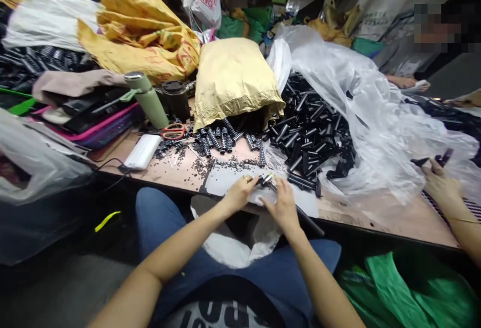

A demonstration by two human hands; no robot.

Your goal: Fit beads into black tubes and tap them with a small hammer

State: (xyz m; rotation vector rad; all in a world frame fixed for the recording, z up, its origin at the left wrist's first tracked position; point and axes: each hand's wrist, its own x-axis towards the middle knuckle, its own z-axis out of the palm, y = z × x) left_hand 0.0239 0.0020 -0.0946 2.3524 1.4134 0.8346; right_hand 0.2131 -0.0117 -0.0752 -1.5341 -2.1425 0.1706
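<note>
My left hand (pixel 239 195) is above the edge of a pale sheet (pixel 221 177) on the table, its thumb and fingers pinched on a small black part (pixel 258 181). A small shiny silver-and-black piece (pixel 268 179) sits between my two hands. Close to that piece, my right hand (pixel 284 206) has its thumb held away from its fingers, and I see nothing gripped in it. Tiny black pieces (pixel 240 163) are scattered over the sheet and the wood. Behind them, several ribbed black cylinders (pixel 221 140) spill from a yellow sack (pixel 236 77).
Black tubes (pixel 308 127) are heaped in a clear plastic bag (pixel 391 132) at right. Another person's hand (pixel 443 185) works at far right. Scissors (pixel 173 131), a white power bank (pixel 143 151) and a green flask (pixel 147 100) are at left. A white bag (pixel 229 250) hangs open over my lap.
</note>
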